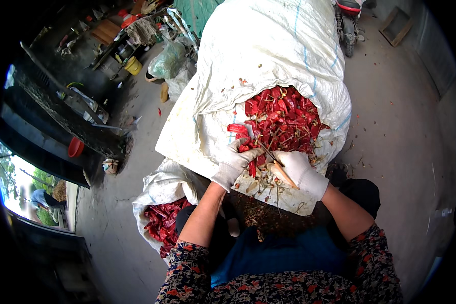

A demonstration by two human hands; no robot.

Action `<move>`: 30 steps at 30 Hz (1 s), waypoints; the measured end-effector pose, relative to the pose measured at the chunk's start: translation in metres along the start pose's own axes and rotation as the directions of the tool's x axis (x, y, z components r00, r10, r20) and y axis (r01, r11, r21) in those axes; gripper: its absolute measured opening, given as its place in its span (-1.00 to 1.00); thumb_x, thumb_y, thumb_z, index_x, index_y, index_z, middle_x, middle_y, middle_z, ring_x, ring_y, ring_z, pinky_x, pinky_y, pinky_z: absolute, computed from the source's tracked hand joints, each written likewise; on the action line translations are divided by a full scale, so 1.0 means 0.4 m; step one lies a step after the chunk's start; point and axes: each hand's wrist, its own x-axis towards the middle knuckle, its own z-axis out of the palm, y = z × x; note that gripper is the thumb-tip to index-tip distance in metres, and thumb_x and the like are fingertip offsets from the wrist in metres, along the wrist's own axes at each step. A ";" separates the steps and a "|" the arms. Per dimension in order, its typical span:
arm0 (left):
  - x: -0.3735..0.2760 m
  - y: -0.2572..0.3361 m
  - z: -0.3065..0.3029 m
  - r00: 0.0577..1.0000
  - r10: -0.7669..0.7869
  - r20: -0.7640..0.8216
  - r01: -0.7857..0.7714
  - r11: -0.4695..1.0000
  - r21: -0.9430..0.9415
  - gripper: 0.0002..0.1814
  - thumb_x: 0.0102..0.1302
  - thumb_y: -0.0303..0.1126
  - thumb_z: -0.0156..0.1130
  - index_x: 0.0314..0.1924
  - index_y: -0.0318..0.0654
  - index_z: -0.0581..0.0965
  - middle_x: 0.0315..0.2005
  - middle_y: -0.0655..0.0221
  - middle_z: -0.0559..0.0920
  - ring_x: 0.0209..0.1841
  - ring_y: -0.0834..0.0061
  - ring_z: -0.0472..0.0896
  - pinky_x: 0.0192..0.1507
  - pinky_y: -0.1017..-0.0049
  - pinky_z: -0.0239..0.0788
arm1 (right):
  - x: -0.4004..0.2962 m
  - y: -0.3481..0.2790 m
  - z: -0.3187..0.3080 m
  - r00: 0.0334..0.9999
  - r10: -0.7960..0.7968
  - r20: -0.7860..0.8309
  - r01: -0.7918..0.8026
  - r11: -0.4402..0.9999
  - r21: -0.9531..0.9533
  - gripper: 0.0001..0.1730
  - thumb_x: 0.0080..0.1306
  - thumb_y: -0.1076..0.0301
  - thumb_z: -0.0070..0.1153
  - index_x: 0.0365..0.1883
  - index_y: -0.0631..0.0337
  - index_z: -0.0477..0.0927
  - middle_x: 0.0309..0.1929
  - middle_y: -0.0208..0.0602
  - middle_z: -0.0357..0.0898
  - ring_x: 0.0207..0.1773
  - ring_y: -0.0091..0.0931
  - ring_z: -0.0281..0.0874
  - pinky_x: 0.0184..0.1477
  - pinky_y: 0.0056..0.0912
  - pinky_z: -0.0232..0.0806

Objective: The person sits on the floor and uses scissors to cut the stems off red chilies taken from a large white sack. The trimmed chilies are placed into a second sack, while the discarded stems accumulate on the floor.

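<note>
Dried red chili peppers [285, 114] spill from the mouth of a large white woven sack [266, 41] in front of me. My left hand [235, 161], in a pale glove, holds a red chili pepper [252, 167] at the pile's near edge. My right hand [298, 169], gloved too, grips scissors [285, 174] with orange-tan handles, whose dark metal blades point up and left towards my left hand. How far the blades are apart I cannot tell. Stems and bits lie on the pale sheet [300, 205] under my hands.
A second white woven sack [163, 173] of red chilies stands lower left. Stem scraps [258, 214] lie below the sheet. At upper left are a tree trunk [72, 117], a yellow bucket [133, 65] and plastic bags [169, 59]. A motorbike [349, 30] stands upper right; a person [41, 197] bends outside, far left.
</note>
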 end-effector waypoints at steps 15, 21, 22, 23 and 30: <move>0.019 -0.066 0.020 0.955 0.149 0.255 0.147 0.510 -0.847 -0.63 0.57 -0.28 -0.02 0.20 -0.38 0.48 -0.09 0.08 0.72 -0.29 0.40 0.74 -0.22 0.45 0.68 | -0.029 -0.100 0.019 0.955 -0.114 0.274 -0.294 -0.247 0.923 -0.59 0.59 0.15 -0.04 0.18 0.30 0.53 -0.60 -0.57 0.27 -0.67 -0.64 0.15 -0.58 -0.49 0.18; -0.005 -0.034 0.077 0.971 0.168 -0.169 -0.219 0.907 -0.360 -0.57 0.35 -0.68 0.18 0.22 -0.41 0.48 -0.14 0.21 0.70 -0.16 0.45 0.70 -0.07 0.44 0.62 | -0.037 -0.119 0.012 0.963 0.029 0.268 -0.253 -0.244 0.936 -0.63 0.57 0.14 -0.02 0.07 0.29 0.55 -0.56 -0.56 0.32 -0.64 -0.64 0.20 -0.55 -0.47 0.23; -0.009 -0.024 0.079 0.952 0.263 -0.157 -0.302 0.894 -0.331 -0.56 0.28 -0.71 0.18 0.19 -0.45 0.52 -0.14 0.24 0.69 -0.13 0.48 0.68 -0.03 0.48 0.57 | -0.040 -0.129 0.010 0.959 0.084 0.270 -0.245 -0.230 0.942 -0.66 0.57 0.14 -0.01 0.02 0.26 0.56 -0.57 -0.56 0.36 -0.62 -0.64 0.25 -0.55 -0.47 0.24; -0.012 -0.025 0.080 0.933 0.315 -0.174 -0.348 0.913 -0.215 -0.56 0.23 -0.70 0.19 0.15 -0.46 0.55 -0.14 0.23 0.68 -0.13 0.44 0.67 -0.01 0.46 0.55 | -0.041 -0.129 0.010 0.957 0.104 0.271 -0.245 -0.210 0.947 -0.66 0.57 0.14 0.00 0.00 0.26 0.57 -0.57 -0.55 0.39 -0.62 -0.64 0.26 -0.55 -0.47 0.24; -0.045 -0.006 0.085 0.839 0.524 -0.151 -0.450 0.822 0.349 -0.59 0.08 -0.63 0.27 0.00 -0.42 0.65 -0.23 0.11 0.67 -0.18 0.28 0.64 -0.01 0.35 0.47 | -0.014 -0.084 -0.011 0.958 0.285 0.019 -0.032 0.039 0.999 -0.74 0.46 0.22 0.09 -0.24 0.26 0.61 -0.60 -0.47 0.47 -0.64 -0.56 0.37 -0.54 -0.47 0.31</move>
